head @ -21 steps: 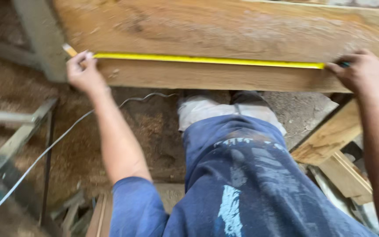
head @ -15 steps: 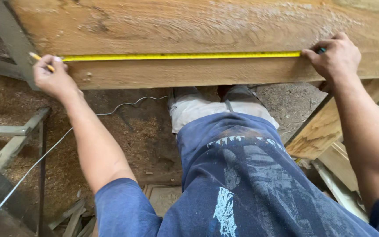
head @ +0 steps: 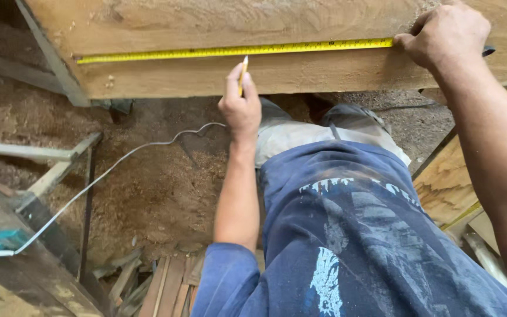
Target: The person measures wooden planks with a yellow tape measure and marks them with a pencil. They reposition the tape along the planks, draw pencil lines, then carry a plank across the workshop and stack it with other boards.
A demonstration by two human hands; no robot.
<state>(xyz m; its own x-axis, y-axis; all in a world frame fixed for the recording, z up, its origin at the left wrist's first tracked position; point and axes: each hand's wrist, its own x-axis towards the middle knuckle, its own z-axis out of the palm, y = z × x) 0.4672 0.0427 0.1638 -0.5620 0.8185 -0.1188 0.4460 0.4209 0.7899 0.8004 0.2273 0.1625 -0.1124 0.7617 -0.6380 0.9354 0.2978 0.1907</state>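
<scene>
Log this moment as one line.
left hand: pencil at tape measure | right hand: pins tape | plank

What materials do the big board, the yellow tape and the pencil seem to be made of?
Board: rough-sawn, unfinished wood, with visible grain and a pale, dusty face.
Tape: probably thin painted metal; flat yellow strip with fine dark marks.
Pencil, in the left hand: likely wood, painted yellow, pale tip.

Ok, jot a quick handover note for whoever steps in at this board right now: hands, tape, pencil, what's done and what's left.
Left hand: grips the pencil, tip at the tape's lower edge, about mid-span.
Right hand: pins the tape's right end on the plank.
Yellow tape measure: stretched flat along the plank from near its left end.
Done: tape laid out.
Left: no pencil mark visible yet.
</scene>
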